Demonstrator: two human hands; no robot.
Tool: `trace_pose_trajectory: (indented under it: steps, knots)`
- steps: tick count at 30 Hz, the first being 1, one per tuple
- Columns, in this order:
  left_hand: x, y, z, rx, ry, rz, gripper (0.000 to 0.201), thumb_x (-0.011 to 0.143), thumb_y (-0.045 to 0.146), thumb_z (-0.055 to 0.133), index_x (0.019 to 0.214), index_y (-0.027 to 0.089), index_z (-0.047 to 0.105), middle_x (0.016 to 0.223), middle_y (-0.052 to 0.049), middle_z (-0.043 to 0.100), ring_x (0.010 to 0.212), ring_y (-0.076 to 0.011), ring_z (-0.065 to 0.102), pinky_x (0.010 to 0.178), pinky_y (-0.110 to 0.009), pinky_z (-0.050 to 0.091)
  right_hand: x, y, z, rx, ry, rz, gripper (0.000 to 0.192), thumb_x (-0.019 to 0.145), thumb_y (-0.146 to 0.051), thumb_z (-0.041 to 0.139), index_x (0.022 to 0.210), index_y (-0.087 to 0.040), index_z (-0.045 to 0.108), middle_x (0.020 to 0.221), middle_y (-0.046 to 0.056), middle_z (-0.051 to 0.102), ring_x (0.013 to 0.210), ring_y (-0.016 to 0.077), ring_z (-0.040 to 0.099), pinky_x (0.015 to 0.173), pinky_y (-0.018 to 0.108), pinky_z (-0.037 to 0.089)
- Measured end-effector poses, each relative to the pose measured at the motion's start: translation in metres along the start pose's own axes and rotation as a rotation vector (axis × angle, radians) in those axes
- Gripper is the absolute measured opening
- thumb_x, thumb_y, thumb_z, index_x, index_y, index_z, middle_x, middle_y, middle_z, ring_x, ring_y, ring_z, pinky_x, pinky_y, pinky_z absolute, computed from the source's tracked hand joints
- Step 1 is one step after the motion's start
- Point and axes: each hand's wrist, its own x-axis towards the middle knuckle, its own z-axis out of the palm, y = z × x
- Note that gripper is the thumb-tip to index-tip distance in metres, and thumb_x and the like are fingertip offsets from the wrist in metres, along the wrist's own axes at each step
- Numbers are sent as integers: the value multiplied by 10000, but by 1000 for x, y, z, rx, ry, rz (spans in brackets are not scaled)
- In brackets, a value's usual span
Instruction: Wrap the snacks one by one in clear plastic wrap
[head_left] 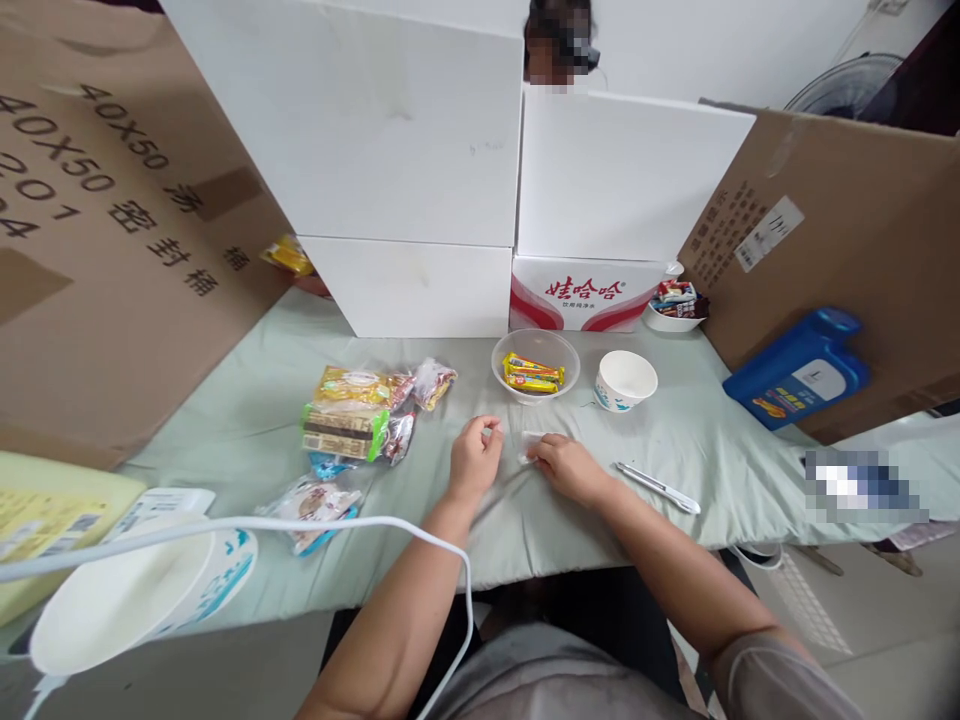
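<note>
Both my hands rest on the pale green tablecloth [247,420] near the front middle. My left hand [474,458] pinches one end of a small clear plastic wrapper [531,446], and my right hand [568,466] holds its other end; the wrapper is thin and hard to make out. Just beyond my hands stands a clear plastic bowl [535,362] with yellow snack bars [532,373] inside. To its right is a white paper cup [625,380]. A pile of snack packets [365,412] lies to the left of my left hand.
A silver utility knife [658,487] lies right of my right hand. White foam boxes [390,150] and cardboard boxes [112,240] wall the back and sides. A blue container [799,368] leans at the right. A large paper bowl [127,598] and white cable [315,523] are near left. A person sits behind the boxes.
</note>
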Motion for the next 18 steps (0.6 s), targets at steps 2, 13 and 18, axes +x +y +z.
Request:
trace_pose_trajectory:
  steps: [2, 13, 18]
  knots:
    - [1, -2, 2, 23, -41, -12, 184, 872, 289, 504, 926, 170, 633, 846, -48, 683, 662, -152, 622, 652, -274, 483, -3, 9, -23, 56, 62, 2, 207, 878, -100, 499, 950, -189, 671, 906, 62, 660, 834, 172, 625, 766, 290, 492]
    - [-2, 8, 12, 157, -177, 41, 99, 831, 151, 554, 822, 191, 644, 852, -36, 675, 760, -165, 609, 748, -290, 450, 26, 105, -142, -425, -148, 619, 314, 864, -187, 481, 1100, -200, 688, 1088, 98, 679, 953, 215, 626, 750, 273, 442]
    - [-2, 10, 9, 172, -208, 22, 105, 831, 138, 561, 827, 194, 650, 872, -32, 677, 817, -163, 612, 772, -277, 445, 52, 116, -131, -347, -486, 627, 169, 738, -145, 629, 835, -200, 756, 809, 34, 732, 739, 172, 661, 648, 231, 451]
